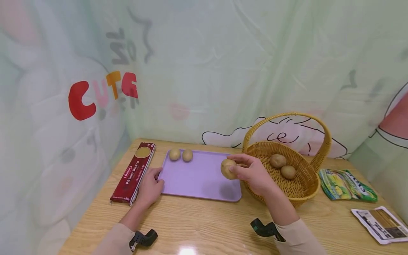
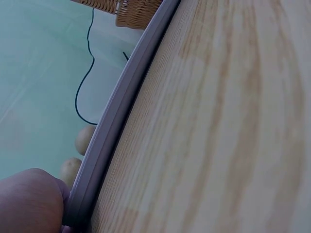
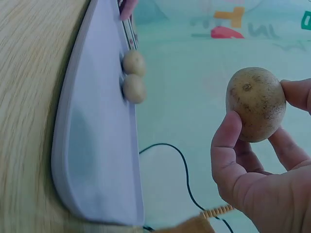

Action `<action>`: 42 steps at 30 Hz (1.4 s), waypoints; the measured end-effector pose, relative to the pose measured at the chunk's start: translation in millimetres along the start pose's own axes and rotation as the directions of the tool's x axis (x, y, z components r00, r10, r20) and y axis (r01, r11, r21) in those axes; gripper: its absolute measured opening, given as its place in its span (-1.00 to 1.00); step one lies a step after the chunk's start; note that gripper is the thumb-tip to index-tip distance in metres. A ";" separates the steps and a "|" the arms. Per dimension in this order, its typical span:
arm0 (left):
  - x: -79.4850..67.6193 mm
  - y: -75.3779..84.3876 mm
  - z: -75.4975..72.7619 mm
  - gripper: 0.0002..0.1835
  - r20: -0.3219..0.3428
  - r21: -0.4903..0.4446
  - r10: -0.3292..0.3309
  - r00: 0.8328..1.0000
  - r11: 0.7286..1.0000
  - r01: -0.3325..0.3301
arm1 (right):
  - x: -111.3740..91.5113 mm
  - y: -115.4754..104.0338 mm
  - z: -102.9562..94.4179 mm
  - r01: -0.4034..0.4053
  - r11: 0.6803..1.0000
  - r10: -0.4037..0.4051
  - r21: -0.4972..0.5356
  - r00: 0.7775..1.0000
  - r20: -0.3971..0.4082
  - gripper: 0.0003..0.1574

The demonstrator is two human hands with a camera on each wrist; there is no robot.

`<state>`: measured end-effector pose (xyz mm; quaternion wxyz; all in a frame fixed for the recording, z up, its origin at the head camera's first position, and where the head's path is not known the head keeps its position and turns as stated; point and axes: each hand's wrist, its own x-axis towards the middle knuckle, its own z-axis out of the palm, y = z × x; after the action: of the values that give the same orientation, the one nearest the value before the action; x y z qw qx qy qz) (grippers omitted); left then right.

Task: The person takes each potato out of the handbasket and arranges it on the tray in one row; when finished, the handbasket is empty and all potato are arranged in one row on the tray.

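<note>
My right hand (image 1: pixel 251 171) pinches a potato (image 3: pixel 256 104) between thumb and fingertips. It holds the potato above the right end of a purple tray (image 1: pixel 197 177), where a shadow falls. Two more potatoes, a left one (image 1: pixel 174 154) and a right one (image 1: pixel 187 155), sit side by side in the tray's far left corner. At the tray's left edge, my left hand (image 1: pixel 151 186) grips the rim; the left wrist view shows the thumb side of this hand (image 2: pixel 31 201) against it. A wicker basket (image 1: pixel 310 184) right of the tray holds two potatoes (image 1: pixel 278 160).
A red spaghetti packet (image 1: pixel 135 173) lies left of the tray, close to my left hand. Right of the basket are a green and yellow packet (image 1: pixel 347 185) and a flat white-edged pack (image 1: pixel 380 225). The basket's tall handle (image 1: pixel 287 115) arches up. A printed curtain (image 1: pixel 204 71) hangs behind the table.
</note>
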<state>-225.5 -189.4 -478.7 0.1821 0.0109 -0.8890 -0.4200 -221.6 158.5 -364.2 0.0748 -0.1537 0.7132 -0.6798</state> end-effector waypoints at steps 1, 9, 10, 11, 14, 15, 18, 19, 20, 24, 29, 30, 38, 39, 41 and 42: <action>0.4 0.0 -0.5 -0.52 -0.001 0.000 0.001 1.000 1.000 -0.001 | 2.8 0.5 3.0 -0.007 1.000 0.007 -0.005 1.000 -0.001 -0.49; 1.7 -1.1 -0.6 -0.52 -0.012 -0.001 0.015 1.000 1.000 -0.015 | 29.8 8.4 23.8 -0.070 0.997 0.071 0.039 0.997 -0.025 -0.44; 1.4 -1.0 -0.4 -0.52 -0.013 -0.003 0.015 1.000 1.000 -0.015 | 33.3 9.8 26.1 -0.078 0.996 0.080 0.046 0.996 -0.031 -0.44; 0.9 -0.8 -0.5 -0.52 -0.015 -0.006 0.015 1.000 1.000 -0.015 | 36.5 10.8 28.4 -0.083 0.995 0.085 0.051 0.996 -0.034 -0.44; -0.9 -1.5 0.1 -0.51 -0.010 -0.009 0.019 1.000 1.000 -0.019 | 45.8 14.7 33.9 -0.098 0.994 0.101 0.057 0.994 -0.050 -0.44; -1.6 -1.9 0.4 -0.51 -0.007 -0.009 0.018 1.000 1.000 -0.018 | 48.7 15.7 35.8 -0.103 0.993 0.106 0.062 0.993 -0.056 -0.44; -2.7 -2.3 0.8 -0.51 -0.005 -0.007 0.025 1.000 1.000 -0.025 | 57.1 18.7 39.5 -0.112 0.991 0.116 0.070 0.991 -0.060 -0.43; -2.9 -1.8 0.5 -0.51 -0.006 -0.011 0.026 1.000 1.000 -0.026 | 59.8 19.6 40.7 -0.113 0.991 0.117 0.073 0.991 -0.062 -0.42; -2.8 -1.3 0.2 -0.52 -0.008 -0.011 0.027 1.000 1.000 -0.027 | 62.5 20.7 41.6 -0.112 0.991 0.117 0.078 0.991 -0.064 -0.42; -1.3 1.5 -1.5 -0.52 -0.014 -0.010 0.025 1.000 1.000 -0.025 | 72.4 26.7 43.8 -0.097 0.993 0.103 0.066 0.991 -0.084 -0.42; 1.6 2.2 -1.6 -0.52 -0.016 0.001 0.024 1.000 1.000 -0.024 | 81.6 38.6 46.2 -0.080 0.996 0.085 0.048 0.990 -0.117 -0.40; 1.8 2.1 -1.5 -0.52 -0.017 0.000 0.025 1.000 1.000 -0.025 | 83.2 41.1 46.8 -0.080 0.996 0.085 0.042 0.989 -0.122 -0.40; 1.5 1.0 -0.5 -0.53 -0.026 0.023 0.032 0.999 0.999 -0.031 | 104.5 54.6 53.1 -0.154 0.974 0.138 -0.167 0.985 -0.104 -0.38; 1.6 0.8 -1.0 -0.53 -0.030 0.025 0.029 0.999 0.999 -0.029 | 108.4 55.2 54.3 -0.165 0.967 0.148 -0.194 0.984 -0.099 -0.38; 1.6 2.7 -0.8 -0.53 -0.033 0.020 0.025 0.999 0.999 -0.025 | 115.0 56.3 54.8 -0.185 0.955 0.167 -0.230 0.981 -0.096 -0.37; 1.5 3.6 -0.6 -0.53 -0.032 0.016 0.022 0.999 1.000 -0.022 | 118.3 57.4 55.2 -0.194 0.951 0.175 -0.240 0.980 -0.097 -0.38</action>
<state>-226.3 -187.8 -475.2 0.2008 0.0092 -0.8894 -0.4106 -322.3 70.0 -412.6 0.0916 -0.0691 0.8060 -0.5806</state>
